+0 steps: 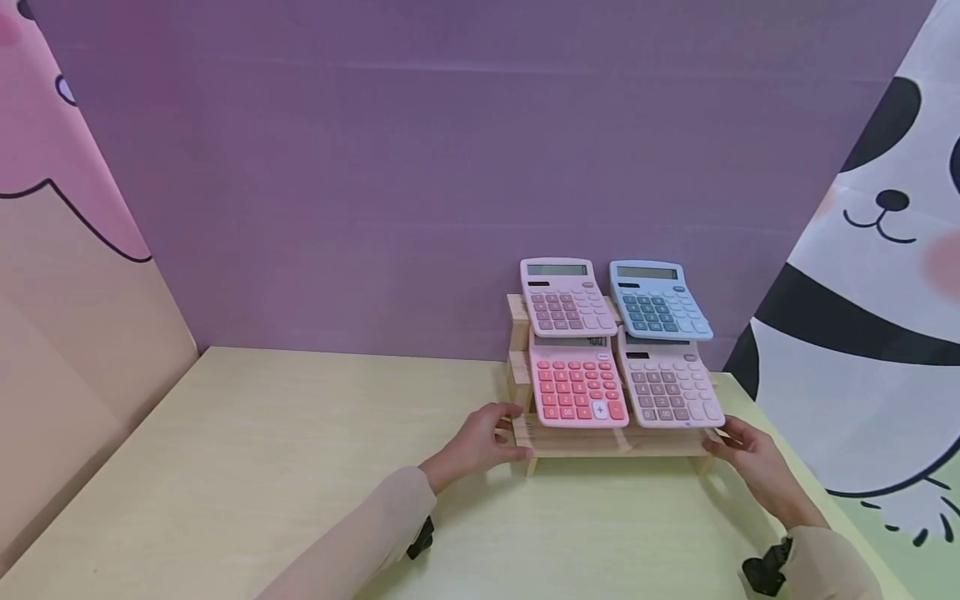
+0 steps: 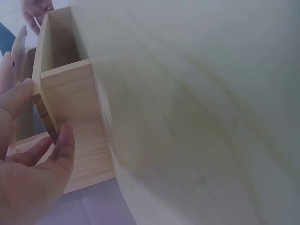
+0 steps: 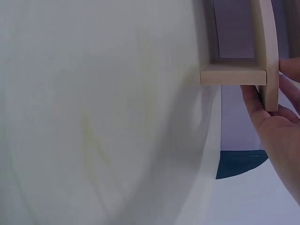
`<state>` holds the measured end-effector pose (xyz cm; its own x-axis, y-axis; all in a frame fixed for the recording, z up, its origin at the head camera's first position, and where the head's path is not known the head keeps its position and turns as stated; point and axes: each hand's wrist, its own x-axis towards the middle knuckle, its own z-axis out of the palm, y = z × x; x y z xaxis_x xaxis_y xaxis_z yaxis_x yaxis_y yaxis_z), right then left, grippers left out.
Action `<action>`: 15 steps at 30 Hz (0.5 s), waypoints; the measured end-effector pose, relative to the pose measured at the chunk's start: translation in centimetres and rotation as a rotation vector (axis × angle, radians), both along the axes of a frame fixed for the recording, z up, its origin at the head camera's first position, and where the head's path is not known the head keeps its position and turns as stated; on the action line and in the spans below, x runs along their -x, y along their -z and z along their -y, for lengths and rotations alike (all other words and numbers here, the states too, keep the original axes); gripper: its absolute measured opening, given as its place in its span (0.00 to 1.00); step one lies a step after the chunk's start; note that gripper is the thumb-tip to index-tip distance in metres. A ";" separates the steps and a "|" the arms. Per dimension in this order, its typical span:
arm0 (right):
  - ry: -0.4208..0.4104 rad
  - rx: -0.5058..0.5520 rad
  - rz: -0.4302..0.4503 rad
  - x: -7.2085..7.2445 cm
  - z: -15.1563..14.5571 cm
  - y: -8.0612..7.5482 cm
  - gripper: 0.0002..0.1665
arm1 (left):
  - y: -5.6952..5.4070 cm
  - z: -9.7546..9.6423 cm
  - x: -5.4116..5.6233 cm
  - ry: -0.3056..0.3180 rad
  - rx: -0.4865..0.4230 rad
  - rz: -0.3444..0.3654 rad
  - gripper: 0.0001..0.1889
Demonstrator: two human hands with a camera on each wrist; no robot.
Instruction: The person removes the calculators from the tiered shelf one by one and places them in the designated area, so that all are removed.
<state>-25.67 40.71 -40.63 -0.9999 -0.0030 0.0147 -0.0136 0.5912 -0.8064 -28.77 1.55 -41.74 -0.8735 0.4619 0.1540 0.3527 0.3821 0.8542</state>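
A stepped wooden rack (image 1: 585,444) stands on the table with calculators on it. On its upper level lean a pink-lilac calculator (image 1: 570,283) and a blue calculator (image 1: 678,292). Below them are a pink calculator with coral keys (image 1: 542,354) and a pale pink calculator (image 1: 675,371). My left hand (image 1: 476,442) grips the left end of the lowest shelf; in the left wrist view its thumb and fingers (image 2: 65,140) lie on opposite faces of the board (image 2: 44,112). At the other end, my right hand (image 1: 761,471) pinches the same shelf (image 3: 269,56).
The pale wooden table (image 1: 300,467) stretches left and forward of the rack. Behind it rises a purple backdrop (image 1: 420,183). A panda-print panel (image 1: 877,283) borders the right edge, and a pink and beige panel (image 1: 67,333) borders the left.
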 end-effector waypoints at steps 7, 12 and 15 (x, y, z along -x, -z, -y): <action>-0.020 -0.040 0.015 0.0 -0.2 -0.3 0.39 | 0.1 0.0 0.0 -0.008 -0.001 0.001 0.33; -0.033 -0.049 -0.004 0.0 -0.4 -0.3 0.38 | 0.1 -0.1 0.0 -0.014 0.010 0.001 0.34; -0.038 -0.025 -0.026 0.1 -0.5 -0.2 0.38 | 0.1 -0.1 0.1 -0.018 0.011 0.003 0.34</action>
<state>-25.73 41.21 -40.42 -0.9983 -0.0421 0.0400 -0.0574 0.6099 -0.7904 -28.85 1.64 -41.79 -0.8821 0.4477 0.1469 0.3435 0.3976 0.8508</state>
